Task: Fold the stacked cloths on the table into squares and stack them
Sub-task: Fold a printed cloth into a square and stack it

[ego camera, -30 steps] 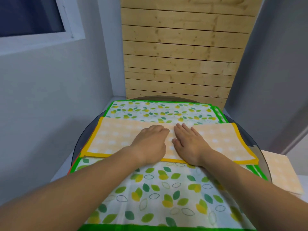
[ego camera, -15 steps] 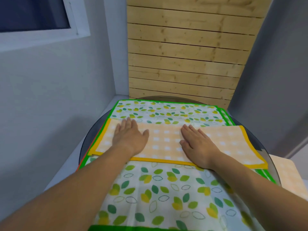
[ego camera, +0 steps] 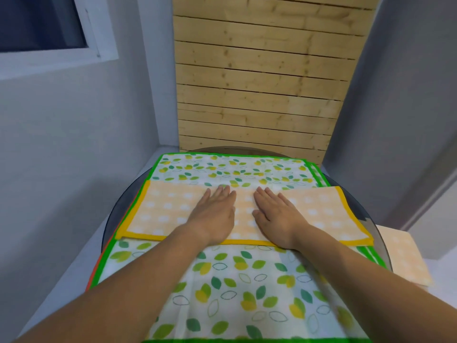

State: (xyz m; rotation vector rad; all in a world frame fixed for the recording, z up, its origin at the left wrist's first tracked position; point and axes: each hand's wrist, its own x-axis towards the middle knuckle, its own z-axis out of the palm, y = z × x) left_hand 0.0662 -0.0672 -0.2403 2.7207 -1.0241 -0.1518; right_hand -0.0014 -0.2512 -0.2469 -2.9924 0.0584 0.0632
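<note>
strip (ego camera: 163,211) laid on leaf cloth (ego camera: 247,288), mid-desk (ego camera: 111,221), long axis left–right | left grip (ego camera: 212,215), right grip (ego camera: 279,215) pressed flat at its middle (nothing held) | each end judged outward of its own grip

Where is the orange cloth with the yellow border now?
Head view: the orange cloth lies across the middle of the leaf-print cloth on the round table, left hand and right hand flat on its centre.
</note>
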